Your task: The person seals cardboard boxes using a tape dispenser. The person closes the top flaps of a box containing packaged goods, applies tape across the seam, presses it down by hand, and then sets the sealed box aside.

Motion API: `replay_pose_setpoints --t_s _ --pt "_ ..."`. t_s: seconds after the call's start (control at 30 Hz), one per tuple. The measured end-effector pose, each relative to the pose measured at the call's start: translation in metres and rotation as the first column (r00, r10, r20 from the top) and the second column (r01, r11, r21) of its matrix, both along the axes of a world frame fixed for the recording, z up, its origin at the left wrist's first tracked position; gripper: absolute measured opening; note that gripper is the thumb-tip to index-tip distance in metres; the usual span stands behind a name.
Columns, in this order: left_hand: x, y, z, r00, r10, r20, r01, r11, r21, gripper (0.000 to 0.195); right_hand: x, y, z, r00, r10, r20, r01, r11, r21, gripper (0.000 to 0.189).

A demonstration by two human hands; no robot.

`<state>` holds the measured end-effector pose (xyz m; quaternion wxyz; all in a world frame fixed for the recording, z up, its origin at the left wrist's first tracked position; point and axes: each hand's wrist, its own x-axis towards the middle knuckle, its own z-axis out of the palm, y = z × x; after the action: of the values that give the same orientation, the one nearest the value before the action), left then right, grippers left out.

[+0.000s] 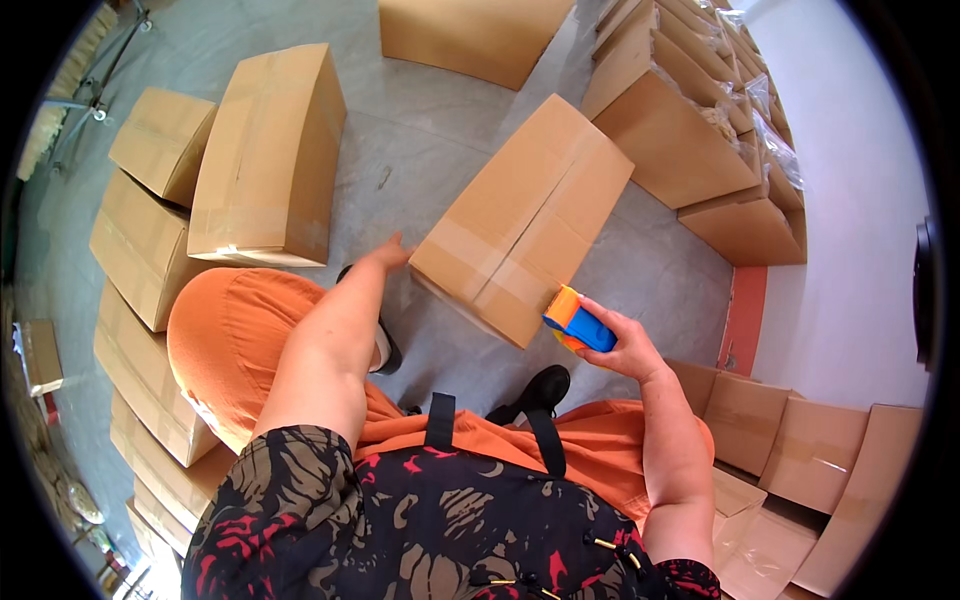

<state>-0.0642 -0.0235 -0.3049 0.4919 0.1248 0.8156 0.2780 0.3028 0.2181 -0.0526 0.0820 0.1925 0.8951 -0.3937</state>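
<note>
A closed cardboard box [525, 217] lies at a slant on the concrete floor before me, with clear tape over part of its centre seam. My right hand [626, 345] grips a blue and orange tape dispenser [581, 322] at the box's near right corner. At the near left corner is my left hand [391, 253], its fingers pointing toward the box's edge; whether they touch it I cannot tell. Nothing shows in that hand.
Left of me stand a tall taped carton [259, 157] and a row of cartons [142, 255]. Another carton [465, 34] is ahead. Open cartons with plastic bags [675, 135] line the white wall. More cartons [814, 450] stand at lower right. A wheeled metal frame [97, 97] is at upper left.
</note>
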Motion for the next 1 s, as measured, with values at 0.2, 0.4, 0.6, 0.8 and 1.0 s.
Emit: replay_pose_setpoints --t_s 0.2,0.4,0.6,0.8,1.0 --pt "0.026 0.042 0.102 0.816 0.023 0.577 -0.340 0.827 0.448 0.094 0.018 0.004 -0.014 0.999 -0.009 -0.041 0.011 0.999 0.052 0.084" --pt "0.028 0.059 0.134 0.966 -0.112 0.232 -0.019 0.867 0.497 0.089 0.024 0.003 -0.040 0.995 -0.041 -0.086 0.048 0.995 0.084 0.083" --pt "-0.044 0.088 0.150 0.982 -0.120 -0.148 0.172 0.895 0.412 0.076 -0.038 -0.003 -0.047 0.975 -0.112 -0.191 0.131 0.987 0.089 0.083" --pt "-0.043 0.104 0.171 0.670 -0.081 -0.738 0.087 0.996 -0.030 0.068 -0.087 -0.007 -0.055 0.961 -0.167 -0.218 0.187 0.979 0.075 0.082" --pt "-0.041 0.108 0.175 0.689 -0.137 -0.712 0.126 0.990 -0.067 0.074 -0.052 -0.011 -0.115 0.943 -0.215 -0.255 0.227 0.974 0.020 0.082"
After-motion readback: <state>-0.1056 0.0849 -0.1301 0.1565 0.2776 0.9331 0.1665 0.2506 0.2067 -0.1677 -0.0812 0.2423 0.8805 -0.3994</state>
